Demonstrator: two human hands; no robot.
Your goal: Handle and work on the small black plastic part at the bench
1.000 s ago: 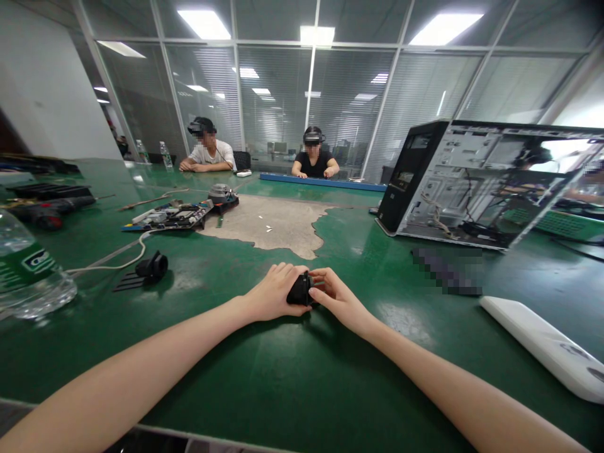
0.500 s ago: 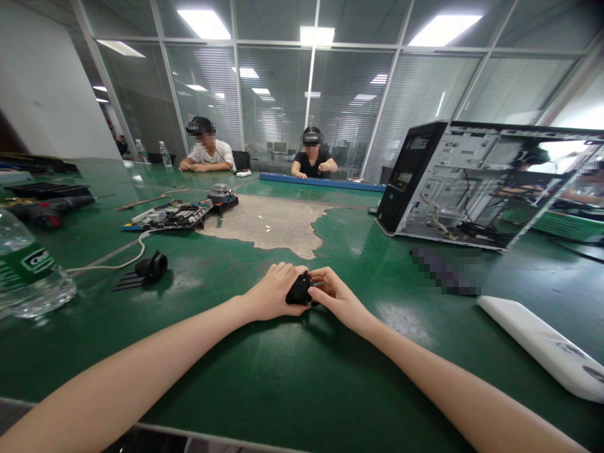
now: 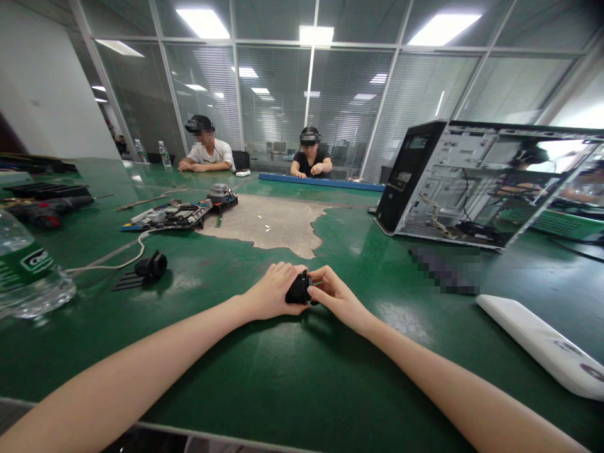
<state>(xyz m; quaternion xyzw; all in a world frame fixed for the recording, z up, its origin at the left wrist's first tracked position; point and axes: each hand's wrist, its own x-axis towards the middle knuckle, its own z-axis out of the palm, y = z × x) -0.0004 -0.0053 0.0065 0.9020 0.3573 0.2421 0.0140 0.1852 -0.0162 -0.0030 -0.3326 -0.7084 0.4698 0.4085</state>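
Note:
A small black part (image 3: pixel 298 289), dark and blocky with a rounded end, is held just over the green tabletop (image 3: pixel 302 377). My left hand (image 3: pixel 274 290) wraps round its left side, fingers over the top and thumb below. On its right end, the thumb and fingers of my right hand (image 3: pixel 334 296) pinch it. My fingers cover much of the part, so its exact kind cannot be made out. Off to the left lies another black piece (image 3: pixel 151 267) with a round ring and several flat prongs.
At right stands an open computer case (image 3: pixel 415 179); nearer lie a white power bank-like slab (image 3: pixel 542 346) and a blurred dark object (image 3: pixel 443 270). A circuit board (image 3: pixel 167 215), a power drill (image 3: pixel 51 207) and a water bottle (image 3: pixel 28 270) are at left. Two people sit opposite.
My hands stay almost in place, both still on the black part, with only a slight shift at its right end. Across the table, one person's raised hand has moved slightly.

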